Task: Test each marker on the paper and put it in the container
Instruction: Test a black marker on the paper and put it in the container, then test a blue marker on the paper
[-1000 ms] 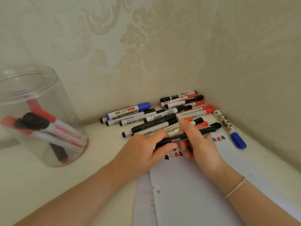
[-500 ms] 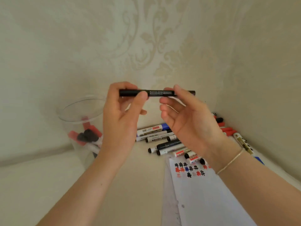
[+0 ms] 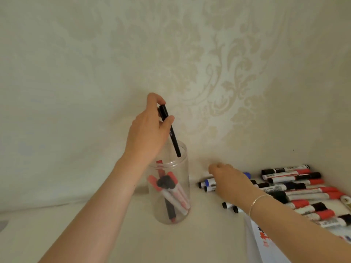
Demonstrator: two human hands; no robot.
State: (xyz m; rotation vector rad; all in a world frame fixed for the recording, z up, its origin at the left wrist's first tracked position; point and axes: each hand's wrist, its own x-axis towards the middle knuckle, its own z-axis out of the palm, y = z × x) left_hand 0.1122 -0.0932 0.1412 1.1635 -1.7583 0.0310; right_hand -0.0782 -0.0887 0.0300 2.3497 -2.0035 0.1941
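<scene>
Black marker (image 3: 169,130), held level by both hands half a sec ago, now pinched by left hand (image 3: 150,128), tip inside the jar (image 3: 182,186) (nearly done w/ this one), while right hand (image 3: 229,182), fingers loosely curled, holding nothing visible, reaches the marker pile (image 3: 296,190).

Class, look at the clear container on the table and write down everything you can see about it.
The clear container is a see-through, plastic-looking cylinder standing upright on the pale table, left of the loose markers. Its wide mouth is open, with no lid. Inside, several red-capped and black-capped markers lean at angles. The left hand holds a black pen tilted above it, the lower tip just at the rim. Whether the hand touches the container cannot be told.
</scene>
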